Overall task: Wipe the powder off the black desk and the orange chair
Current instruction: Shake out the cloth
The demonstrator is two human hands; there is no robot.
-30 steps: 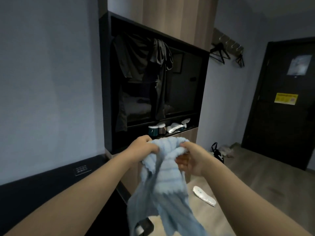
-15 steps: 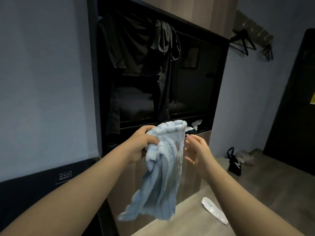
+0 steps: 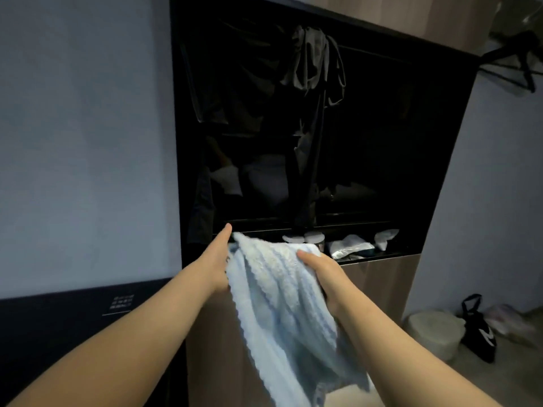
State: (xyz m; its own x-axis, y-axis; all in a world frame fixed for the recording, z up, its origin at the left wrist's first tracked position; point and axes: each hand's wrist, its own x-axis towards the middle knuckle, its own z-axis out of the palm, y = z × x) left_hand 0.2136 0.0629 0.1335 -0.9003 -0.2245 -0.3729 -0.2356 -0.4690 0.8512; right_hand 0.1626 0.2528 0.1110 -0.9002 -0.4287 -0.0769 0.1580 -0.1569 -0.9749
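A light blue cloth hangs in front of me at chest height, held up by both hands. My left hand holds its upper left edge, thumb stretched forward along the top. My right hand grips the upper right edge, thumb on top and fingers under the fabric. The cloth's lower part droops down towards the floor. A black surface that may be the desk runs along the wall at lower left. No orange chair is in view.
A dark open wardrobe with hanging clothes stands straight ahead. Its ledge carries jars and plastic bags. A wooden cabinet front lies below it. A black bag and a pale round container sit on the floor at right.
My right hand, open and apart from the cloth half a second ago, has taken hold of its right edge. The cloth is now spread between both hands. My view has moved closer to the wardrobe.
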